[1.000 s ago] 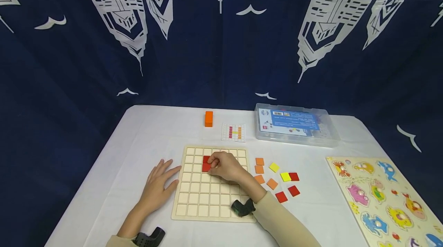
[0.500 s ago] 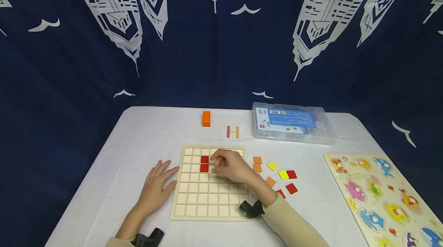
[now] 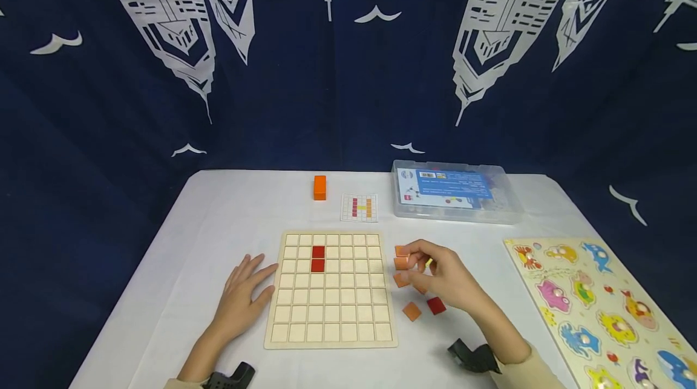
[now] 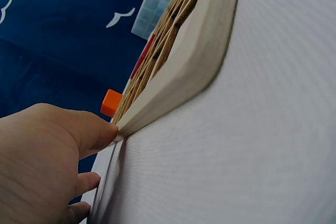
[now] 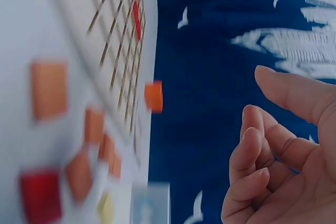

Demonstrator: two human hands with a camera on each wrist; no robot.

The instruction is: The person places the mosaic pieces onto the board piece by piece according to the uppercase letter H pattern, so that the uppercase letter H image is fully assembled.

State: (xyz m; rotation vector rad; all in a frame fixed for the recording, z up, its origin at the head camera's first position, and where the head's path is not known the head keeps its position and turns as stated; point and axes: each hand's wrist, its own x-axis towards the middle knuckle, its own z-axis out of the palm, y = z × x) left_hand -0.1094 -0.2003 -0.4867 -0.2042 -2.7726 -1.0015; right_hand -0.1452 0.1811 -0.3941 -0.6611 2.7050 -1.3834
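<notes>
My left hand lies on the table with fingers spread. In the left wrist view its thumb touches the edge of the wooden grid board. On the grid board two red square tiles sit one below the other, left of centre in the upper rows. My right hand is over the loose tiles to the right of the board, overlapping some orange tiles. In the right wrist view, thumb and bent fingers stand apart with nothing between them. A red tile and an orange tile lie nearer me.
Behind the board are an orange block, a small pattern card with red, yellow and orange squares, and a clear plastic box. An animal puzzle board lies at the right. A dark blue curtain hangs behind the table.
My right hand has left the lower red tile on the grid and moved right, to above the loose tiles. The left hand stays at the board's left edge. The head view has shifted slightly.
</notes>
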